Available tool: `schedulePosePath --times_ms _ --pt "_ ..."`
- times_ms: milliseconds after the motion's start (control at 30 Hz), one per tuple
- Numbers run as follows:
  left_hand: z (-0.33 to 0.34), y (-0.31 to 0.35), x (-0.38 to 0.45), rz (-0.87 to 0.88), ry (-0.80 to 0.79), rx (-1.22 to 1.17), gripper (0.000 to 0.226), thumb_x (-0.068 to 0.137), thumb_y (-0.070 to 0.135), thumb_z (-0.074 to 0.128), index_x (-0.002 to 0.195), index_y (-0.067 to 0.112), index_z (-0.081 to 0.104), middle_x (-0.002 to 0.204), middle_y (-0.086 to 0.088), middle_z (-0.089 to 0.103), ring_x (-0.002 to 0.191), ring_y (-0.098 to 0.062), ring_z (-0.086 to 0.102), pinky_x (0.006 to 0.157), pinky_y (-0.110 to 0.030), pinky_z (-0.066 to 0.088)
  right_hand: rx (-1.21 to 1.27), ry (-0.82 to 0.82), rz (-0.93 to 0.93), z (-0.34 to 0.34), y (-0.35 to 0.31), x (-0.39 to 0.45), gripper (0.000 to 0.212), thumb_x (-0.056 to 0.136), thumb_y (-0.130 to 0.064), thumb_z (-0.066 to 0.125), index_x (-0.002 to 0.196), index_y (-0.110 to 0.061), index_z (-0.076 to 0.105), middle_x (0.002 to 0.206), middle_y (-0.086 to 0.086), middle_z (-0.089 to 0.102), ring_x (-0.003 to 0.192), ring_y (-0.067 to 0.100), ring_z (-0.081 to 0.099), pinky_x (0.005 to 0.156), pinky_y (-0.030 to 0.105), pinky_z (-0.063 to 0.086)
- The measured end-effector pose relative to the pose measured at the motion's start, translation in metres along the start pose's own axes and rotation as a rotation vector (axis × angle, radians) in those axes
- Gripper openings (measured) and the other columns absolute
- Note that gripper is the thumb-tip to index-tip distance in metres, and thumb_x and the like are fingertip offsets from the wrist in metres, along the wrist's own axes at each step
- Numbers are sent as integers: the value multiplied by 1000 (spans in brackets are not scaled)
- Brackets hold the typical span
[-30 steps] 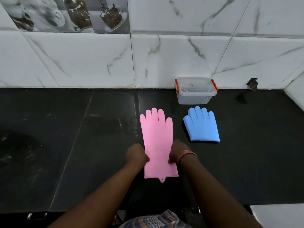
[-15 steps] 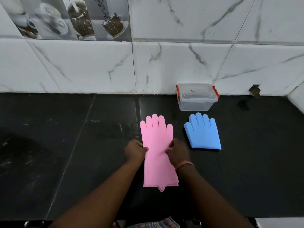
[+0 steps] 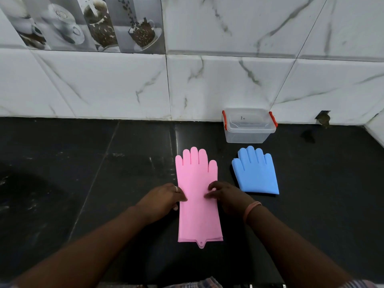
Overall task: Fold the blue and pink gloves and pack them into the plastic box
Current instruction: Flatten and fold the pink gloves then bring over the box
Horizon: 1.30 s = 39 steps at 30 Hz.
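The pink glove (image 3: 198, 196) lies flat and full length on the black counter (image 3: 104, 183), fingers toward the wall, cuff tab nearest me. My left hand (image 3: 164, 199) pinches its left edge at mid-length, thumb below and fingers on top. On the right edge at the same height, my right hand (image 3: 227, 196) has its fingers curled over the glove. The blue glove (image 3: 256, 173) lies to the right, folded short, untouched. The clear plastic box (image 3: 249, 129) with red clips stands behind it against the wall with its lid on.
A white marble-tiled wall (image 3: 207, 84) closes off the back of the counter, with a small hole (image 3: 323, 118) in it at the right. A side wall (image 3: 376, 129) cuts in at the far right. The counter's front edge lies just below my forearms.
Both hands have slid up the pink glove's edges from near the cuff to about mid-length. The gloves and box have not moved on the counter.
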<state>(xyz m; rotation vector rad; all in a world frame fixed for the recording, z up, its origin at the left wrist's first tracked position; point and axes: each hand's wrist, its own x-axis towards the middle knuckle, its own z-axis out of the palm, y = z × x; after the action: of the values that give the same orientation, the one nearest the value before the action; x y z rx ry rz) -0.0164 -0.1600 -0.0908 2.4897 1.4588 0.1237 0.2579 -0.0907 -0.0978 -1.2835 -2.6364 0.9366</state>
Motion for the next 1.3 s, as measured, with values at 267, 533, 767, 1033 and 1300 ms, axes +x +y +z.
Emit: schedulePosePath --times_ms 267,533,767,1033,1300 --pt "-7 18 16 -95 -30 -27 38 97 37 48 118 19 74 121 1 70 116 -20 58 103 -38 47 -170 -26 -1 0 1 -10 39 90 -20 69 128 -19 63 142 13 52 126 28 53 109 38 42" --pt "0 47 32 -353 243 -153 31 101 35 33 98 18 59 98 -4 61 95 -27 55 93 -42 43 -192 183 -35 20 0 -14 23 94 -17 61 115 -21 69 133 3 56 121 23 49 104 32 40" --pt "-1 27 33 -649 139 -534 30 102 26 46 76 14 55 89 -13 70 81 -28 64 71 -34 46 295 102 388 -10 -24 26 25 96 -13 47 112 -4 65 119 17 64 104 28 60 95 39 49" --pt "-25 15 53 -857 29 -719 42 99 22 50 59 11 46 60 -3 47 60 -19 43 57 -30 30 416 -3 685 -32 -28 67 46 98 -31 34 136 -10 48 124 12 57 108 24 56 94 37 43" --pt "-20 16 51 -835 139 -734 42 102 19 46 61 13 41 61 -4 43 58 -18 38 54 -33 26 352 -1 549 -27 -5 68 49 102 -43 40 132 -9 57 130 11 60 113 24 59 102 38 46"
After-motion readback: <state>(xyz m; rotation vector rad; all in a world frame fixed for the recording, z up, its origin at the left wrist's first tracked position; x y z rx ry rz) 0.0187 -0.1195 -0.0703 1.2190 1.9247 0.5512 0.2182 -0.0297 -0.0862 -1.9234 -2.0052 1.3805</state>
